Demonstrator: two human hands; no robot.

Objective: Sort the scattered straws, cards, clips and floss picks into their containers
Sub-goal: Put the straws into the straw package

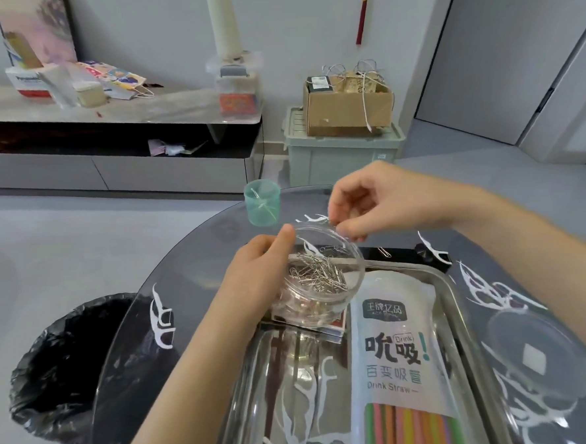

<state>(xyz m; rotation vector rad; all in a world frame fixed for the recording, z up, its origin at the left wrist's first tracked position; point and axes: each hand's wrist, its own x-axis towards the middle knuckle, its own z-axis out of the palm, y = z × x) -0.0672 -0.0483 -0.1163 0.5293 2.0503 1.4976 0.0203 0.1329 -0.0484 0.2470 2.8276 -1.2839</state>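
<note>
My left hand (257, 275) grips a clear round jar (319, 288) holding several silver paper clips (317, 273), raised above the metal tray (457, 301). My right hand (369, 203) hovers over the jar's far rim, its fingertips pinching something small and thin, most likely a paper clip. One loose clip (384, 251) lies just right of the jar. A straw bag (398, 369) with coloured straws lies in the tray. White floss picks lie scattered: left (160, 319), right (434, 251) and in the tray (309, 396). The green cup (262, 203) stands behind.
A clear round lid (540, 357) rests on the glass table (139, 361) at right among more floss picks. A black-bagged bin (70, 366) stands on the floor at left. A card box (332, 329) shows under the jar. Beyond are a cabinet and a storage crate.
</note>
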